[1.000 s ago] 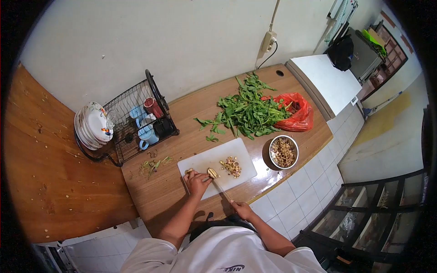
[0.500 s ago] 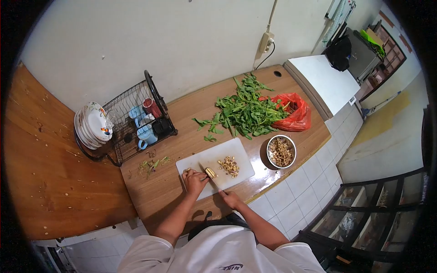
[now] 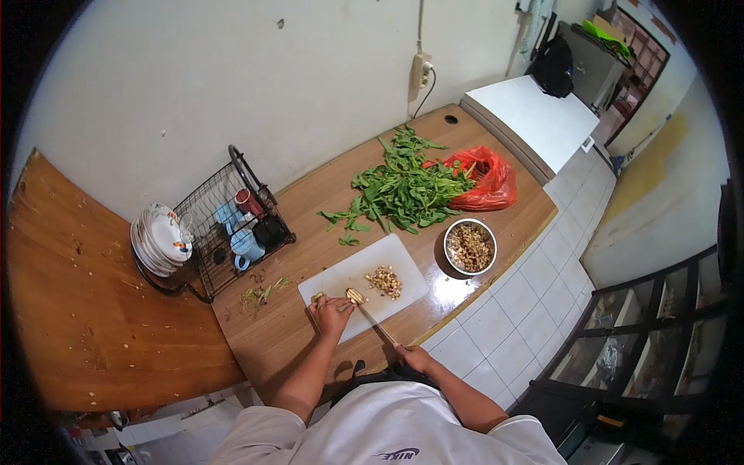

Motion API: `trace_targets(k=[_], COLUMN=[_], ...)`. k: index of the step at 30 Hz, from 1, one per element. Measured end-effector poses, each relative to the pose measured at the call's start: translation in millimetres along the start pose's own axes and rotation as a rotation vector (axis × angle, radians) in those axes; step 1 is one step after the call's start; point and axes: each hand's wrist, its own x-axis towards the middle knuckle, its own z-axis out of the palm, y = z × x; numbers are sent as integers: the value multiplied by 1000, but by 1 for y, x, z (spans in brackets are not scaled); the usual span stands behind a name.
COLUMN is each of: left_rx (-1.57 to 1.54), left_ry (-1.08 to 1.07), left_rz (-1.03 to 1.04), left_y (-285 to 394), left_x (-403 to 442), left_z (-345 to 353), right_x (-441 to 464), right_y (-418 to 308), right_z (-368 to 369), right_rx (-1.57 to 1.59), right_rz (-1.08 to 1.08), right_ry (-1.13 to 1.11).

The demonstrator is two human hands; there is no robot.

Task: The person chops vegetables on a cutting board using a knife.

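Observation:
On a white cutting board [image 3: 399,252], my left hand [image 3: 332,316] has its fingers curled against a tan food piece scored into strips [image 3: 356,295]; I cannot make out its kind. My right hand [image 3: 415,359] grips the handle of a knife [image 3: 377,325]. The blade slants toward the left fingers, with its tip close by the strips. A pile of small tan and brown diced pieces [image 3: 384,282] lies farther right on the board. Right of the board stands a white-rimmed bowl [image 3: 447,256] with similar chopped bits [image 3: 471,245] in it.
Leafy greens [image 3: 407,186] spread behind the board, beside a red plastic bag [image 3: 500,186]. To the left stand a black dish rack [image 3: 232,167] with cups and a stack of plates [image 3: 167,240]. Plant scraps [image 3: 263,294] lie near the board's left side.
The knife has swung to a flatter angle, and my right hand has moved right and toward my body. My left hand stays at the food piece. The whole view has shifted slightly.

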Motion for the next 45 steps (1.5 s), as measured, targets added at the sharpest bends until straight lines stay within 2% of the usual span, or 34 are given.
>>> trace_targets(k=[8, 10, 15, 19, 21, 22, 24, 25, 30, 31, 36, 43, 45], left_rx=[65, 53, 158, 124, 179, 182, 244, 246, 283, 282, 36, 7, 38], left_ry=[-128, -158, -227, -368, -470, -471, -337, -337, -354, -351, -337, -189, -31], left_rz=[115, 151, 434, 528, 371, 378, 241, 246, -86, -91, -275, -259, -200], left_y=[2, 7, 18, 15, 18, 21, 23, 22, 15, 11, -13, -8, -3], left_x=[12, 16, 37, 49, 51, 50, 43, 43, 45, 45, 52, 43, 37], left_z=[-10, -18, -24, -18, -18, -17, -17, -19, -26, -26, -16, -27, -27], right_x=[-37, -43, -62, -47, -47, -48, -50, -51, -50, -50, -49, -61, -58], right_y=[21, 38, 37, 54, 54, 54, 52, 52, 55, 53, 42, 38, 46], right_z=[-18, -13, -12, 0, 0, 0, 1, 0, 2, 3, 5, 9, 12], right_rx=[31, 71, 151, 180, 178, 184, 151, 155, 166, 161, 141, 136, 93], right_rz=[100, 110, 128, 64, 50, 48, 55, 53, 38, 36, 101, 100, 80], right_ry=[-141, -116, -56, -19, -14, -9, 24, 27, 25, 22, 27, 41, 48])
